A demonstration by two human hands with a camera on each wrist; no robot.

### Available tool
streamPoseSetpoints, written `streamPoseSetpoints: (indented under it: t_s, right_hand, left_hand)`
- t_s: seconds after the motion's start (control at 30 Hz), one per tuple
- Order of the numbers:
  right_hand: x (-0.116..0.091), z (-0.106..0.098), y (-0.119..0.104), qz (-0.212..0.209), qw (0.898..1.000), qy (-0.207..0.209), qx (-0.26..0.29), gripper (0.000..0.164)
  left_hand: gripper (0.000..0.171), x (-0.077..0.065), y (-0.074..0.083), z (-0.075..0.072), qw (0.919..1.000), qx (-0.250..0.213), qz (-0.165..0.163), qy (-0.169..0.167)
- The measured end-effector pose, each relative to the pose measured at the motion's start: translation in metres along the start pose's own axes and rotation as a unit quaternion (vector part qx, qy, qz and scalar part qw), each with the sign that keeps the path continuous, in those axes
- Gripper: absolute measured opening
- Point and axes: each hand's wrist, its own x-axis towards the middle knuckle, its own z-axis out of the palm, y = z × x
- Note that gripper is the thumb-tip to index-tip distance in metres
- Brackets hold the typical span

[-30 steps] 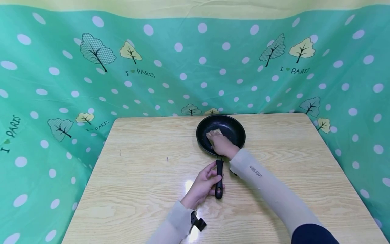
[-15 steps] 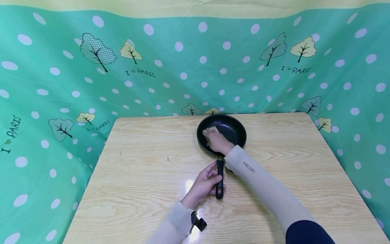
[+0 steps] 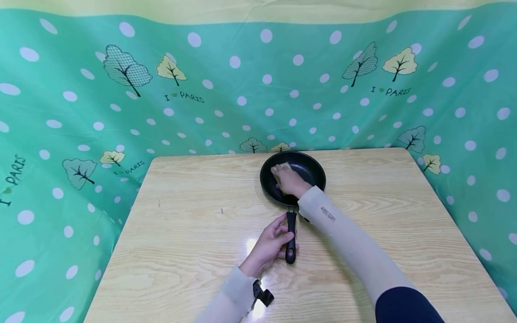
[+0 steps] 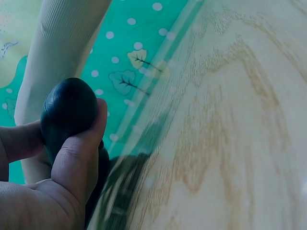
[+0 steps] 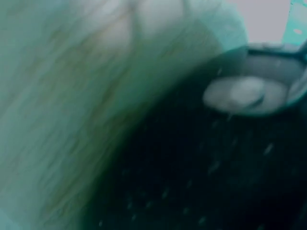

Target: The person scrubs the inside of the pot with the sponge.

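A black frying pan (image 3: 312, 172) lies near the table's back edge, its handle (image 3: 291, 244) towards me. My left hand (image 3: 267, 246) grips that handle with fingers and thumb. The handle's rounded end (image 4: 72, 108) stands between thumb and fingers in the left wrist view. Inside the pan, my right hand (image 3: 292, 181) holds a beige sponge-like pad (image 3: 287, 165) against the left part of the cooking surface. Most of the pad is hidden under the hand. Light specks dot the dark pan surface (image 5: 182, 167) in the blurred right wrist view, with a pale rivet plate (image 5: 247, 93) near the rim.
The pan stands on a wood-grain table (image 3: 190, 251). Behind and beside it hangs a green dotted curtain (image 3: 226, 85) with printed trees. A small dark mark (image 3: 221, 211) shows on the tabletop left of the pan.
My right hand shifts about inside the pan with the pad, first left, then slightly up and right. The forearm follows leftwards. Left hand and pan stay almost still.
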Motion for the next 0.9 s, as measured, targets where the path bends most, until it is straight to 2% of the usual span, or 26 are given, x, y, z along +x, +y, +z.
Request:
streamPoseSetpoints:
  t_s: [0.33, 0.6, 0.9]
  right_hand:
    - [0.000, -0.006, 0.012, 0.011, 1.000, 0.005, 0.014, 0.062]
    - [-0.006, -0.014, 0.021, 0.016, 1.000, 0.000, 0.003, 0.062]
    - [-0.017, -0.014, 0.032, 0.012, 1.000, -0.001, -0.011, 0.061]
  left_hand:
    - [0.069, 0.000, -0.002, -0.001, 1.0000, -0.002, 0.001, -0.002]
    - [0.069, 0.000, 0.000, -0.001, 1.0000, -0.003, -0.001, -0.003]
    - [0.069, -0.002, 0.001, -0.001, 0.9999, -0.012, -0.007, -0.001]
